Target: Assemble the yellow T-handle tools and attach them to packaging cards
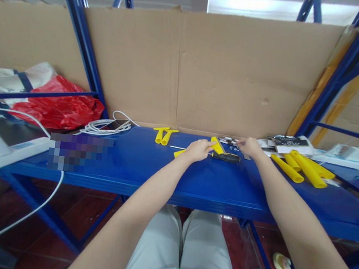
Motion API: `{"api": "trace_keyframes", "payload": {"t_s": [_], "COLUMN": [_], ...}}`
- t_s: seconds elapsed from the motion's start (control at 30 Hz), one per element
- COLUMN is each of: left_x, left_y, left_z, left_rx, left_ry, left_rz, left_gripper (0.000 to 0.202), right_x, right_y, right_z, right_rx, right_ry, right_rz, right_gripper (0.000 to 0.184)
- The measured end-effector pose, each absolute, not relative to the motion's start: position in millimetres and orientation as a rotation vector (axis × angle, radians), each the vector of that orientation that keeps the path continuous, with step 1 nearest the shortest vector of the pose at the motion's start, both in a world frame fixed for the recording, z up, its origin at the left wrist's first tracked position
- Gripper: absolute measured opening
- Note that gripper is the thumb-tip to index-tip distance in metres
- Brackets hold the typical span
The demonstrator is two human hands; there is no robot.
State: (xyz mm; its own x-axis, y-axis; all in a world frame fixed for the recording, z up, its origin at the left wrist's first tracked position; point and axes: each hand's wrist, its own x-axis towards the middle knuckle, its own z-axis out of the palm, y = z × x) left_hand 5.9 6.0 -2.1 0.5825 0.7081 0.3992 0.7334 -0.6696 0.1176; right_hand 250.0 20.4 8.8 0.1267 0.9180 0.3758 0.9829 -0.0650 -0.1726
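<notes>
My left hand (pixel 199 149) is closed round a yellow plastic scraper (pixel 216 145) that rests on the blue shelf (pixel 149 170). Its handle end sticks out to the left of my fist. My right hand (pixel 249 147) reaches to the back of the shelf, fingers pinched on a small dark part (pixel 229 140) that I cannot make out. A screwdriver (pixel 225 157) with a black and yellow handle lies between the two hands, its shaft pointing left.
Two yellow scraper pieces (pixel 164 134) lie further left, several yellow tubes (pixel 305 169) to the right by a box (pixel 290 143). A white cable coil with a phone (pixel 107 126), a red bag (pixel 59 105) and a power strip (pixel 3 149) sit left. Cardboard (pixel 187 66) walls the back.
</notes>
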Motion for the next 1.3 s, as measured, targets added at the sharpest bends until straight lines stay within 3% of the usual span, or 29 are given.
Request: {"api": "trace_keyframes", "payload": {"t_s": [0.4,0.8,1.3], "left_x": [9.8,10.1,11.4], "left_y": [-1.8,-0.9,-3.2], "left_z": [0.2,-0.4,-0.7], "left_rx": [-2.787,-2.837,-2.841], "left_ry": [-1.280,-1.257,-1.181], "left_rz": [-0.612,-0.663,-0.659], "left_gripper": [0.038,0.038,0.032], "right_x": [231.5,231.0,245.3], "right_y": [3.1,3.5,28.1], "right_z": [4.3,4.5,-7.6], "right_rx": [-2.295,-2.325,-2.054], "right_ry": [-2.051,-2.111,-1.966], "right_rz": [-0.275,-0.304,-0.105], "right_gripper": [0.044,0.045,0.018]}}
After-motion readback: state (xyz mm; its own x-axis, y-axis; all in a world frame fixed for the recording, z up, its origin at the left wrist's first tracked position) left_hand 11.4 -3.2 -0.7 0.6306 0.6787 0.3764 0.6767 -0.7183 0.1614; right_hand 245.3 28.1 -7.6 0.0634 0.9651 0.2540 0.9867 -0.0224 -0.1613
